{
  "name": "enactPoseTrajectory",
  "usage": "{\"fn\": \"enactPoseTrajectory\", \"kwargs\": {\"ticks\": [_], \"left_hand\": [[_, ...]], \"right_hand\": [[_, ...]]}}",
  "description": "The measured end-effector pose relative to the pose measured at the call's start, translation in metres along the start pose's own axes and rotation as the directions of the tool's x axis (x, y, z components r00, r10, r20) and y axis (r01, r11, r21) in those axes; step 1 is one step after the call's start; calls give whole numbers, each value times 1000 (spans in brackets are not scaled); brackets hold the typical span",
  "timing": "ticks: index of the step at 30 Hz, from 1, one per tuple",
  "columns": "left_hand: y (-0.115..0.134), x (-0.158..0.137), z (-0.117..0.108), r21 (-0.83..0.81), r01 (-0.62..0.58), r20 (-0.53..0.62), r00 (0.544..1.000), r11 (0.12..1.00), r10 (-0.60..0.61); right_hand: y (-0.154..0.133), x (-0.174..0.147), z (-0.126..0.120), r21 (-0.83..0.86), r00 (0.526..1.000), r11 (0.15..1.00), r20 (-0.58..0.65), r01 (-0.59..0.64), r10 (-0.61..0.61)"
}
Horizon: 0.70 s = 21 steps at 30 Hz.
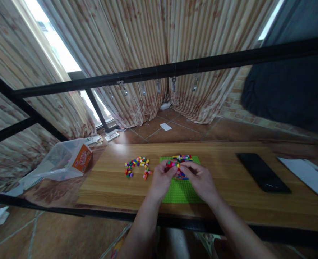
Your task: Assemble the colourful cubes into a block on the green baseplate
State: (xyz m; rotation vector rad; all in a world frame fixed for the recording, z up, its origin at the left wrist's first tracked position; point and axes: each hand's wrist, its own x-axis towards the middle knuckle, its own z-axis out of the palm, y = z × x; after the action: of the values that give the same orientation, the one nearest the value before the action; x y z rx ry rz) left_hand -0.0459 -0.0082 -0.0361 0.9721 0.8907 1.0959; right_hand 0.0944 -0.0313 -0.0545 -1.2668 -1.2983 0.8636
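My left hand (162, 176) and my right hand (199, 177) meet over a green studded baseplate (179, 194), fingers pinched together. Between their fingertips are small coloured toy bricks (178, 166), red, pink and yellow among them; which hand grips which brick is hard to make out. Behind and below the fingers, a build of multicoloured bricks (183, 157) stands on the far part of the plate, partly hidden by my hands. To the left, loose bricks (137, 162) lie in a curved heap on the wooden table (105, 180).
A black phone-like slab (263, 172) lies on the table at right, with white paper (307, 176) and a pen beyond it. A clear plastic tub (64, 158) with an orange label stands off the table's left end. A black metal bar (142, 73) crosses in front of the curtains.
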Motion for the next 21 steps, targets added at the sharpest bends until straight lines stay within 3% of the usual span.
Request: {"fn": "enactPoseTrajectory", "kwargs": {"ticks": [7,15,18,21], "left_hand": [[-5,2,3,122,-106,46,994,987,102],[-3,3,3,182,-145,125,984,972,124],[-3,7,-2,179,-135,60,990,974,126],[-5,12,-12,163,-82,-101,990,983,99]], "right_hand": [[-3,3,-4,50,997,995,10,-83,83],[5,3,-11,182,985,968,4,-173,175],[13,8,-22,74,989,991,-89,-114,121],[24,15,-32,-150,987,989,-160,0,-24]]}}
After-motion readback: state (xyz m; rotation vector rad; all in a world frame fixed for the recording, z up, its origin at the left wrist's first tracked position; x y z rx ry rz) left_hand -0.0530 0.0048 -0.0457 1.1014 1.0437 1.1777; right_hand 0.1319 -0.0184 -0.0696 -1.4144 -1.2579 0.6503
